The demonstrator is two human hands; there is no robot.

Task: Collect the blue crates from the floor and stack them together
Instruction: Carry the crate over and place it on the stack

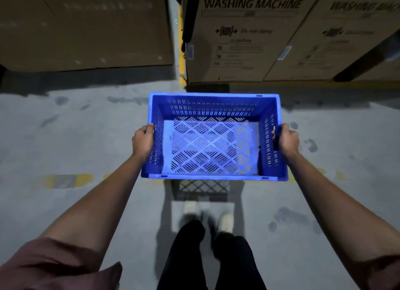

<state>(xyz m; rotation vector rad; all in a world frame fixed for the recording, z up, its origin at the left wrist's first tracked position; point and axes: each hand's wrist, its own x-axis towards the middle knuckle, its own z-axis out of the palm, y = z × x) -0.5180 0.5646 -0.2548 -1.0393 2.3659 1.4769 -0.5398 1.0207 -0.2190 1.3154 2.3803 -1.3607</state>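
one rectangular blue plastic crate with slotted walls and a lattice bottom [213, 138], empty, carried open side up, clear of the grey concrete floor [75, 127], out in front of the body. left hand [143, 141] wrapped over the left short wall near its middle, right hand [286, 139] wrapped over the right short wall likewise; fingers of both curled round the rim, so neither wide nor idle but clamped on the crate. gripped at opposite ends, probably to keep the load level and balanced while walking. lattice shadow [202, 189] thrown on the floor just nearer than the crate, a sign of the gap beneath it. two blurred pale shoes [226, 221] and dark trouser legs [190, 257] below, blur suggesting a stride. far side: tall brown cardboard boxes printed "washing machine" [251, 36] at right, a plain brown cardboard box [86, 25] at left, a yellow painted line [182, 58] between them. worn yellow floor marking [65, 180] at near left. no other blue crates in sight, so no stack to judge yet; likely at the carrying step, with setting down or nesting onto another crate still to come.
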